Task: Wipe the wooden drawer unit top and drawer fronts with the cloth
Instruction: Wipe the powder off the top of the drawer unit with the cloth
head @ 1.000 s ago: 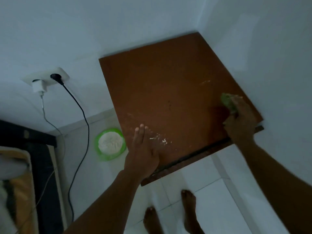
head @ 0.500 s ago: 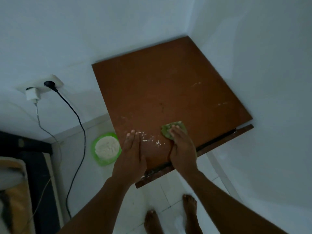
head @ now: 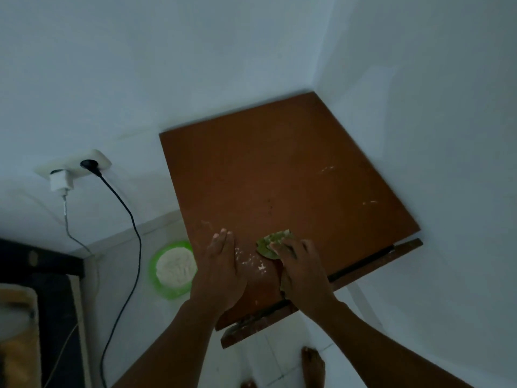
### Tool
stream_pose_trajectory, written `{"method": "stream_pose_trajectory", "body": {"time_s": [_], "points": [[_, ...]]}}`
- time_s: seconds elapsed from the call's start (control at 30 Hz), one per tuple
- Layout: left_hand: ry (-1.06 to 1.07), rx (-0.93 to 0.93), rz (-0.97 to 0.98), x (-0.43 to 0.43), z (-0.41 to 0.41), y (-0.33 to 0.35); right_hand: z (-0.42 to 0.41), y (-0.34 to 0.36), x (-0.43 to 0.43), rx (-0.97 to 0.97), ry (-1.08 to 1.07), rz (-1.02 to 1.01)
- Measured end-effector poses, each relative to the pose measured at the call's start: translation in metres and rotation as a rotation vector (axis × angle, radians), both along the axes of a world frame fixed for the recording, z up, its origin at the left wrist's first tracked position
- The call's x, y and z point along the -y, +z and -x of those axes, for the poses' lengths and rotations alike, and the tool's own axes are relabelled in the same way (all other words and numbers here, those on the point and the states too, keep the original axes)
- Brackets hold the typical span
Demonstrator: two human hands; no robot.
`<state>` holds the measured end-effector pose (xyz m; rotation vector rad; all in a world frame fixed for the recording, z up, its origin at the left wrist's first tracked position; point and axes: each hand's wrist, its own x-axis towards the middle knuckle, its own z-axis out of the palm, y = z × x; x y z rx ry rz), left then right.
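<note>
The brown wooden drawer unit top (head: 285, 175) fills the room's corner, seen from above. My right hand (head: 302, 270) presses a crumpled green cloth (head: 268, 243) onto the top near its front edge. My left hand (head: 221, 270) lies flat on the top's front left part, fingers together, holding nothing. White crumbs (head: 253, 261) are scattered between the two hands. Two small white marks (head: 327, 169) sit further right on the top. A drawer front edge (head: 402, 249) juts out below the top's front edge; the drawer faces themselves are hidden.
White walls close in behind and to the right. A green bowl (head: 173, 268) of white powder sits on the floor left of the unit. A wall socket (head: 74, 166) holds a white charger and a black plug with cable. A dark bed frame (head: 39, 267) lies far left. My bare feet (head: 313, 365) stand below.
My right hand swept the cloth from the top's right edge leftward to the crumbs beside my left hand. The left hand has stayed near the front left part. The camera view has tilted.
</note>
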<state>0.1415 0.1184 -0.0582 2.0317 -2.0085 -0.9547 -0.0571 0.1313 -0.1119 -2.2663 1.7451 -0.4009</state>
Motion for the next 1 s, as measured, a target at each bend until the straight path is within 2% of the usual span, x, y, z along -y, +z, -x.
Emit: {"method": "stream_pose_trajectory", "body": {"time_s": [0.07,0.17,0.3,0.4,0.53,0.63,0.67,0.77,1.0], "points": [[-0.005,0.03,-0.001,0.012,0.005,0.002,0.003,0.003,0.012,0.1,-0.022,-0.009],[-0.02,0.072,-0.016,0.03,0.013,0.0,0.024,0.024,0.055,0.289,-0.226,0.041],[-0.013,0.06,-0.039,0.045,0.031,-0.003,0.089,0.041,0.144,0.222,-0.349,0.195],[-0.007,0.01,-0.079,0.051,0.05,-0.002,0.138,0.04,0.198,0.174,-0.344,0.17],[0.021,0.019,-0.057,0.055,0.054,-0.003,0.164,0.023,0.234,0.039,-0.246,-0.008],[0.009,0.021,-0.057,0.054,0.05,0.0,0.163,0.004,0.238,-0.267,-0.122,-0.016],[0.011,0.018,-0.058,0.055,0.05,0.0,0.162,-0.003,0.234,-0.295,-0.088,0.001],[0.018,0.002,-0.054,0.054,0.05,0.0,0.144,-0.007,0.213,-0.284,-0.066,0.013],[0.025,-0.049,-0.054,0.055,0.05,0.002,0.057,-0.002,0.151,-0.204,0.131,-0.044]]}}
